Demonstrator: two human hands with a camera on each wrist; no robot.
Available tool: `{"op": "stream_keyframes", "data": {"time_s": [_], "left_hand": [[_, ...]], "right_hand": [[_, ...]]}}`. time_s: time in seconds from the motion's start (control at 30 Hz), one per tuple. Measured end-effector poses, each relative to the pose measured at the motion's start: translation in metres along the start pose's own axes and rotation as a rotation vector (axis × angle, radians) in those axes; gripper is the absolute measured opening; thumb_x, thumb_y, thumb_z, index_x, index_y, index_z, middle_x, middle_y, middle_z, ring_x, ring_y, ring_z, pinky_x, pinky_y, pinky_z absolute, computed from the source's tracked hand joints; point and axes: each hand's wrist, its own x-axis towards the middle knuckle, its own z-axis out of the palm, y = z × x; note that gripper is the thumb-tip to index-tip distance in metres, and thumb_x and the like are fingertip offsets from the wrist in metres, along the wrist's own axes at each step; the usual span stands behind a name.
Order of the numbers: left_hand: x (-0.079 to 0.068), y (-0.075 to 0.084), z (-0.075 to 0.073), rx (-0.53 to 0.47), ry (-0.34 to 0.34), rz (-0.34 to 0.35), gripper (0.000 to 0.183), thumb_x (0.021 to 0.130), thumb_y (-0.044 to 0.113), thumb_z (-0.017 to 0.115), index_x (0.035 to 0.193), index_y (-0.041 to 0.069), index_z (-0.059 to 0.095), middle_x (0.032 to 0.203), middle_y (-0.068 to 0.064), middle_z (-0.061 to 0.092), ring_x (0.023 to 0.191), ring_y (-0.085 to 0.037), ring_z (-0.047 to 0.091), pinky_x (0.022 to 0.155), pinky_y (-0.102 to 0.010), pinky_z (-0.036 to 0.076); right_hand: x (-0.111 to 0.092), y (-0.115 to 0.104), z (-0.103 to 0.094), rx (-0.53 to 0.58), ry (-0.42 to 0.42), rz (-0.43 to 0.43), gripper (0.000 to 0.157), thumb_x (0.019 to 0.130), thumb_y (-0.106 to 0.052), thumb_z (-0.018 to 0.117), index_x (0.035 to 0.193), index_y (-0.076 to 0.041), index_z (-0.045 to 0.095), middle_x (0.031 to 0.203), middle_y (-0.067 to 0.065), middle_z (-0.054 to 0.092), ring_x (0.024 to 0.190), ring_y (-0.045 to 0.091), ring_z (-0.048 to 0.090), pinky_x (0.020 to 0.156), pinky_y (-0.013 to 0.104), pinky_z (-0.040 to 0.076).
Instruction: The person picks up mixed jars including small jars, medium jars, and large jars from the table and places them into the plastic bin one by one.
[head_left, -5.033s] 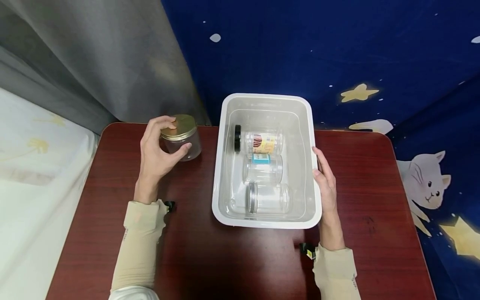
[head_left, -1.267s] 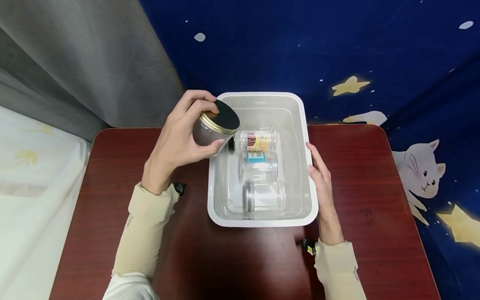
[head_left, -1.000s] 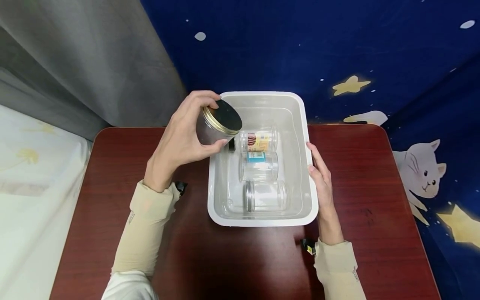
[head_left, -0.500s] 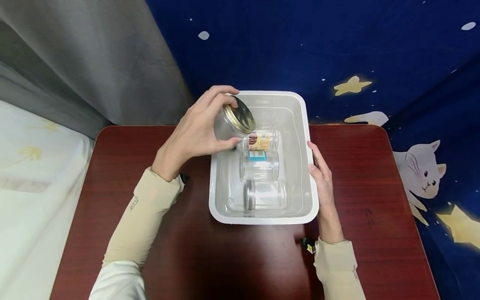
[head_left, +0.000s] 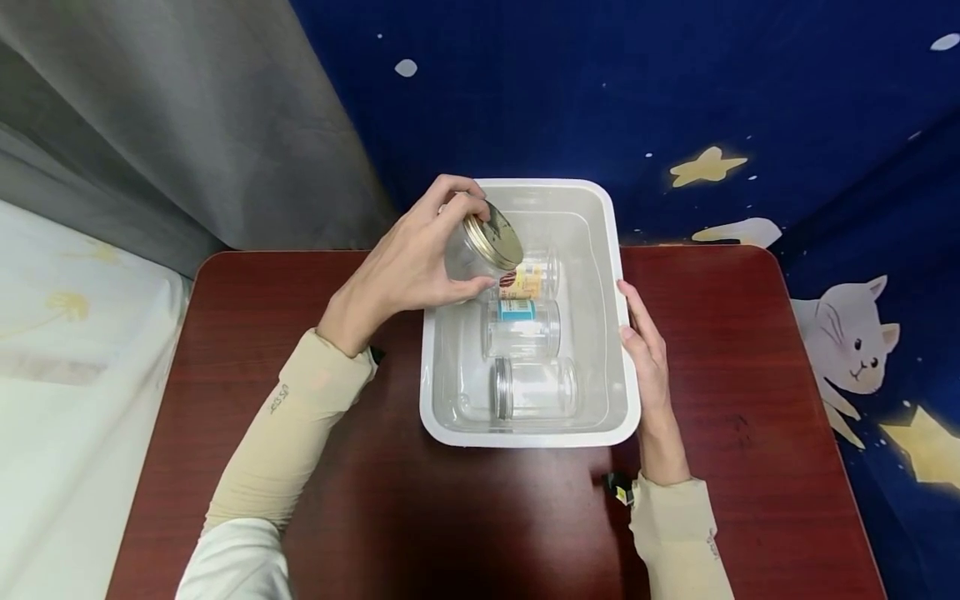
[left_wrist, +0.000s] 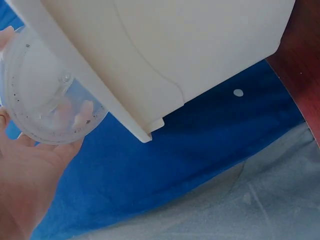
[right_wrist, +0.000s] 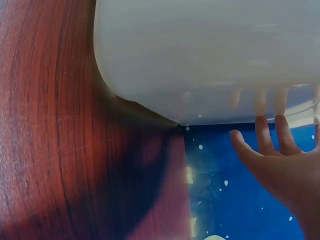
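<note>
My left hand (head_left: pixel 420 258) holds a clear jar (head_left: pixel 465 254) with a gold lid (head_left: pixel 497 237), tilted over the left side of a white plastic bin (head_left: pixel 633 400). Its thumb lies along the jar's near side, with fingers at the lid. The left wrist view shows the jar's round base (left_wrist: pixel 37 107) beside the bin's rim. Fingertips of my right hand (head_left: pixel 651 358) touch the bin's right side; the right wrist view shows them against the outer wall. Inside lie a yellow-labelled jar (head_left: pixel 536 279), partly hidden, a blue-labelled jar (head_left: pixel 521 333) and a silver-lidded jar (head_left: pixel 540 390).
The bin stands on a dark red wooden table (head_left: pixel 480 517), near its far edge. Behind hang a blue curtain (head_left: pixel 525 92) with stars and a grey curtain (head_left: pixel 247 125). White patterned cloth (head_left: pixel 67 400) lies left of the table.
My left hand has lifted the gold-lidded jar off the table, carried it right and tilted it over the bin's left side. My right hand stays at the bin's right side.
</note>
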Motion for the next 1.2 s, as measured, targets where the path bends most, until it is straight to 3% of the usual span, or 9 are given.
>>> {"op": "stream_keyframes", "data": {"time_s": [0.17, 0.37, 0.63, 1.03, 1.2], "left_hand": [[0.006, -0.003, 0.008, 0.035, -0.049, 0.023, 0.064, 0.071, 0.042, 0.084, 0.119, 0.009, 0.058, 0.133, -0.005, 0.047, 0.121, -0.019, 0.047, 0.097, -0.034, 0.043], [0.010, -0.001, 0.023, 0.089, -0.164, 0.005, 0.072, 0.071, 0.044, 0.086, 0.125, 0.010, 0.052, 0.132, -0.003, 0.047, 0.118, -0.019, 0.049, 0.098, -0.035, 0.044], [0.020, 0.004, 0.035, 0.081, -0.265, 0.002, 0.078, 0.073, 0.045, 0.086, 0.130, 0.010, 0.045, 0.129, -0.003, 0.053, 0.114, -0.017, 0.052, 0.102, -0.033, 0.039], [0.023, 0.003, 0.053, 0.048, -0.334, 0.023, 0.076, 0.074, 0.043, 0.086, 0.132, 0.013, 0.048, 0.133, 0.000, 0.048, 0.104, -0.017, 0.055, 0.093, -0.034, 0.046], [0.023, 0.003, 0.061, 0.064, -0.384, 0.040, 0.074, 0.078, 0.042, 0.083, 0.136, 0.015, 0.046, 0.134, 0.001, 0.048, 0.101, -0.017, 0.055, 0.089, -0.035, 0.048]], "right_hand": [[0.001, -0.001, 0.001, 0.010, -0.003, 0.009, 0.052, 0.098, -0.007, 0.041, 0.150, -0.005, 0.043, 0.151, 0.011, 0.043, 0.125, 0.020, 0.048, 0.097, 0.025, 0.043], [0.000, -0.001, -0.001, 0.014, 0.000, 0.019, 0.053, 0.097, -0.007, 0.040, 0.150, -0.006, 0.043, 0.150, 0.010, 0.045, 0.122, 0.021, 0.049, 0.094, 0.026, 0.045], [-0.003, -0.001, -0.006, 0.010, 0.026, 0.003, 0.054, 0.095, -0.007, 0.041, 0.149, -0.007, 0.045, 0.143, 0.007, 0.052, 0.113, 0.020, 0.052, 0.085, 0.024, 0.049], [-0.005, 0.002, -0.008, -0.027, 0.030, 0.027, 0.054, 0.096, -0.009, 0.041, 0.150, -0.010, 0.045, 0.145, 0.009, 0.051, 0.115, 0.028, 0.051, 0.086, 0.028, 0.049], [-0.006, 0.002, -0.008, -0.033, 0.037, 0.038, 0.055, 0.096, -0.009, 0.040, 0.150, -0.011, 0.045, 0.149, 0.009, 0.047, 0.119, 0.024, 0.050, 0.090, 0.028, 0.047]]}}
